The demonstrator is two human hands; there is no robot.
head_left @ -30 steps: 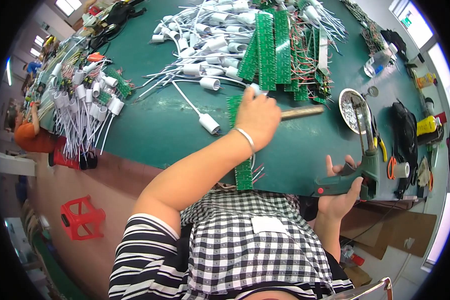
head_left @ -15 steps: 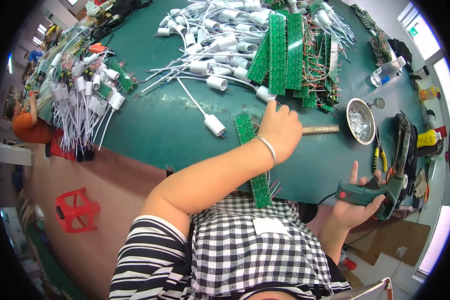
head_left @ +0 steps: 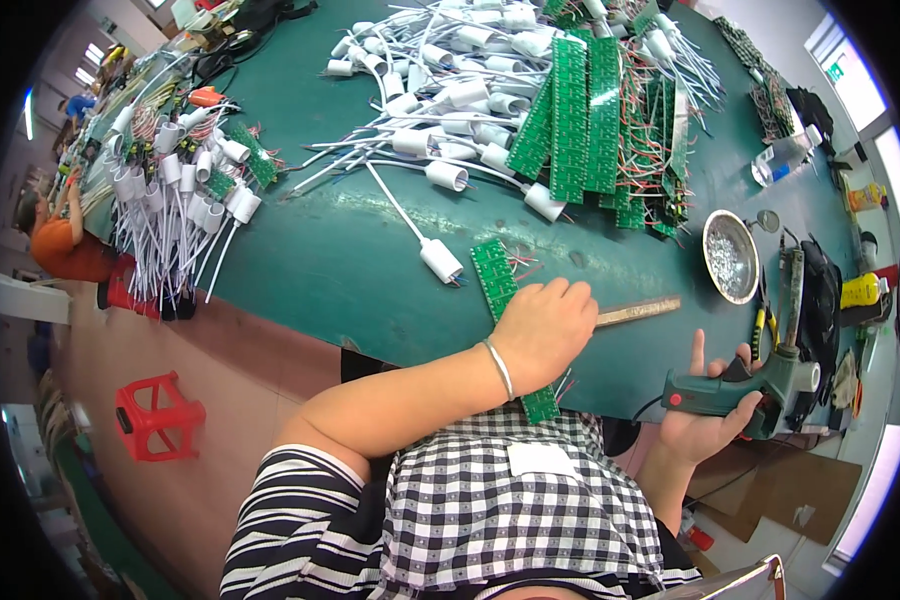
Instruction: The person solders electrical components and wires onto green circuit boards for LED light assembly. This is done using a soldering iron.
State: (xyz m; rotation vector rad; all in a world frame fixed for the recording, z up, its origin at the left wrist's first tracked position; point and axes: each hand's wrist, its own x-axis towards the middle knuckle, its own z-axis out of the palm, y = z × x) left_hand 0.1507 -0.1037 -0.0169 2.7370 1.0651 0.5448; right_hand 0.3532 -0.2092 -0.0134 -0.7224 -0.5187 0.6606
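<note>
My left hand (head_left: 548, 335) is closed over a narrow green circuit board strip (head_left: 493, 275) at the table's near edge. A flat brownish bar (head_left: 638, 312) sticks out to the right from under its fingers. Thin red and white wires show along the strip; its middle is hidden by the hand. On the right, my right hand (head_left: 705, 425) lies palm up around a green pistol-grip tool (head_left: 705, 393), index finger stretched out. One white lamp holder (head_left: 440, 261) with its cable lies left of the strip.
Stacked green circuit boards (head_left: 570, 120) and a heap of white lamp holders (head_left: 465, 95) lie farther back. To the right are a metal bowl (head_left: 730, 257) of silvery bits, yellow-handled pliers (head_left: 765, 330) and a clear bottle (head_left: 785, 157). A red stool (head_left: 160, 415) stands on the floor; another person (head_left: 65, 240) sits far left.
My left hand has moved back toward me from beside a lamp holder, and the flat bar has come nearer with it. My right hand still holds the green tool. The view has shifted slightly.
</note>
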